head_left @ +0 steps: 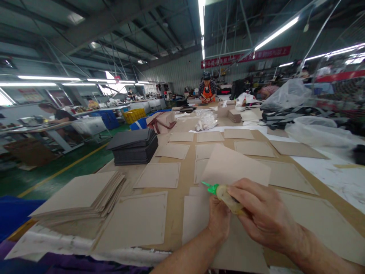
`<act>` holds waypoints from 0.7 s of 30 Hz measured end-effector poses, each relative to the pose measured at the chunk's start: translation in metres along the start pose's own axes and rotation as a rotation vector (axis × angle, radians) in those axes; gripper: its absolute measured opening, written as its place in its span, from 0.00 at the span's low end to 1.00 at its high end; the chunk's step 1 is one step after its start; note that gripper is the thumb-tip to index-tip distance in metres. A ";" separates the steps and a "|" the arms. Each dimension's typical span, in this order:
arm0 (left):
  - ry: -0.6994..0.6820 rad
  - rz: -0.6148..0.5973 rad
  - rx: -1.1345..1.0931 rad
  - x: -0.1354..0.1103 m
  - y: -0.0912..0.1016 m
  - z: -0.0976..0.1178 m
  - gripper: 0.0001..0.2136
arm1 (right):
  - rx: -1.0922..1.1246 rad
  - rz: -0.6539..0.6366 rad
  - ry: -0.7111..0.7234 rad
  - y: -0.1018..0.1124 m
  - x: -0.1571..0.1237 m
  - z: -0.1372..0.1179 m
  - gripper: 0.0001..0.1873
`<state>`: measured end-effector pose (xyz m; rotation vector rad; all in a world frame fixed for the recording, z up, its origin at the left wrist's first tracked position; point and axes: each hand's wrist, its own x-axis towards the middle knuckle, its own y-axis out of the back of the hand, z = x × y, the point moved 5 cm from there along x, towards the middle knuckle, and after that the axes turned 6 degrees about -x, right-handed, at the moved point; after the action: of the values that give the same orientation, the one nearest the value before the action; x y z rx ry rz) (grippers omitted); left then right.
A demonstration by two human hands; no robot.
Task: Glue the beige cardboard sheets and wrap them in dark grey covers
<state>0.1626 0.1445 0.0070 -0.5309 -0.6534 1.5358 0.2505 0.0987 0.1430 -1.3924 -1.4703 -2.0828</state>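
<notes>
My right hand [264, 215] is closed around a small glue bottle [226, 196] with a green nozzle pointing left. My left hand [219, 219] sits just under the bottle, fingers curled against a tan cardboard sheet [235, 166] that is lifted off the table and tilts up away from me. Whether the left fingers pinch the sheet's near edge is hidden by the hand itself.
Tan sheets lie in rows across the long table [178, 198]. A stack of tan sheets [82, 196] sits at the near left, a stack of dark grey sheets [134, 146] beyond it. Plastic bags [310, 129] lie at right. A person in an orange apron [207, 90] works at the far end.
</notes>
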 end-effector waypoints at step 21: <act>0.055 -0.025 0.031 0.002 -0.001 -0.007 0.15 | -0.006 -0.123 -0.041 -0.005 0.019 0.007 0.06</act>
<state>0.1678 0.1469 0.0032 -0.5378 -0.5905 1.5007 0.2409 0.1131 0.1556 -1.3877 -1.6058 -2.1443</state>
